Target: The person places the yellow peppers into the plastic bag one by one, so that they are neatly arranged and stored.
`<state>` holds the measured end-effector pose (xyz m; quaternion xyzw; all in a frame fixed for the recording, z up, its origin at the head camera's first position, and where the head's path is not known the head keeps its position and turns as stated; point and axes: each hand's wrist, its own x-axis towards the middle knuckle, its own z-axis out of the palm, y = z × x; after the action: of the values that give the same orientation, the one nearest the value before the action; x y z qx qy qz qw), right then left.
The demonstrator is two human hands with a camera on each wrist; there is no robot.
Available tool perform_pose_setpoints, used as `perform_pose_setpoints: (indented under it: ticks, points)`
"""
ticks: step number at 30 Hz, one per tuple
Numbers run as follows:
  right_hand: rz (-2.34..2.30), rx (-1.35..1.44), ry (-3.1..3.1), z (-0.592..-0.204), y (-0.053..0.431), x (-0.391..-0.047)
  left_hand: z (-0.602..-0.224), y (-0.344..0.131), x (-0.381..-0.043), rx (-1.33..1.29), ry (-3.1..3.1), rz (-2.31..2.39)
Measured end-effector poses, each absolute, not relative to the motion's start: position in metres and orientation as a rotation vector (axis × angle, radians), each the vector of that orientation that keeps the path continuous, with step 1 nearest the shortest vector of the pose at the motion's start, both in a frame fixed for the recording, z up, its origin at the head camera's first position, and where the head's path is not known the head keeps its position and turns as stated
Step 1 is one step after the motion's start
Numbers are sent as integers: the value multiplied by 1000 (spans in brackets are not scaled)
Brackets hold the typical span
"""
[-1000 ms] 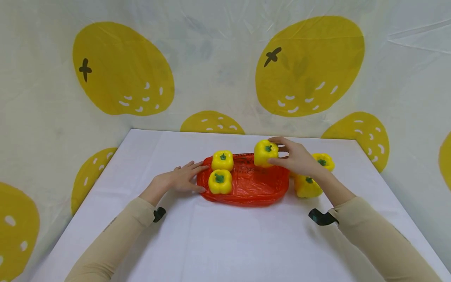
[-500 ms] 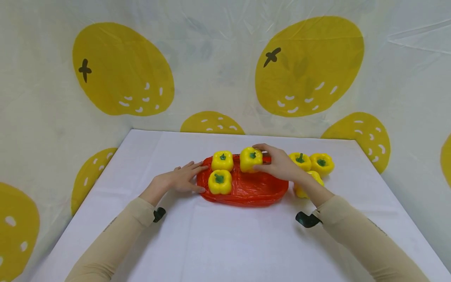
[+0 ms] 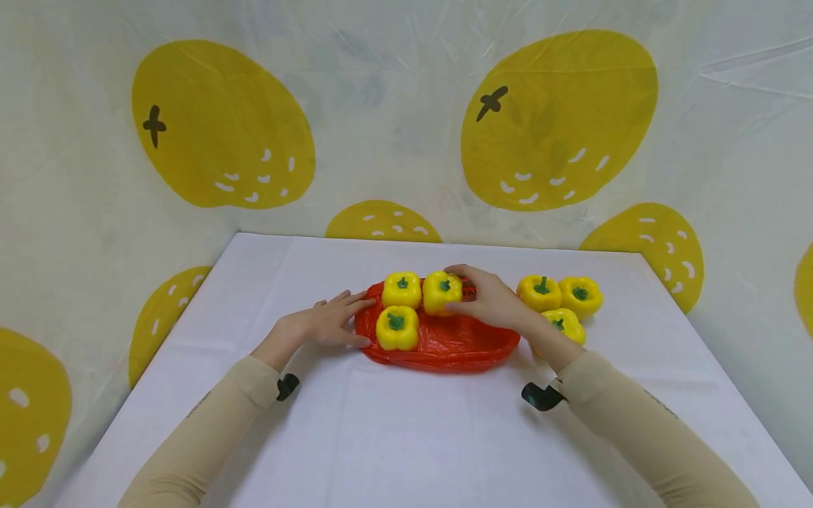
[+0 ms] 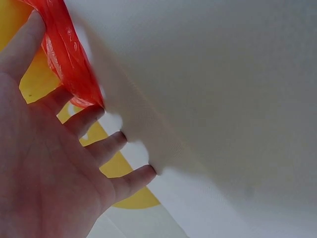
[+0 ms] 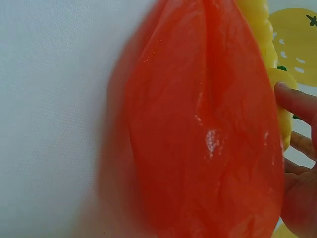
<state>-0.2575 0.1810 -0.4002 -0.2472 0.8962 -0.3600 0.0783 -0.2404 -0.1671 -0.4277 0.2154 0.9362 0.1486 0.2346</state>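
Observation:
A red plastic bag point(image 3: 470, 346) lies spread on the table, its rim rolled into a low wall. Two yellow bell peppers stand at its left end, the back pepper point(image 3: 401, 290) and the front pepper point(image 3: 396, 328). My right hand point(image 3: 492, 302) holds a third bell pepper point(image 3: 441, 293) between thumb and fingers, right beside the back one. In the right wrist view the bag point(image 5: 203, 134) hides most of that pepper. My left hand point(image 3: 327, 323) rests with spread, straight fingers at the bag's left edge; the left wrist view shows the fingertips touching the red plastic point(image 4: 72, 59).
Right of the bag, three more yellow peppers sit in a cluster: one at the back left point(image 3: 538, 291), one at the back right point(image 3: 581, 296) and one in front point(image 3: 564, 324), partly behind my right forearm. A fruit-printed cloth point(image 3: 387, 127) hangs behind the white table point(image 3: 381, 437).
My right hand has carried its pepper left and slightly down, to beside the back pepper on the bag. The left hand has stayed in place.

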Motion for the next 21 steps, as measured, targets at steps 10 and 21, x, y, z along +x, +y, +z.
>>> perform_pose_setpoints:
  ticks: [10, 21]
  points:
    - [-1040, -704, 2688, -412, 178, -261, -429, -168, -241, 596, 2566, 411]
    - [-1005, -695, 2674, -410, 177, -260, -429, -167, -241, 589, 2565, 416]
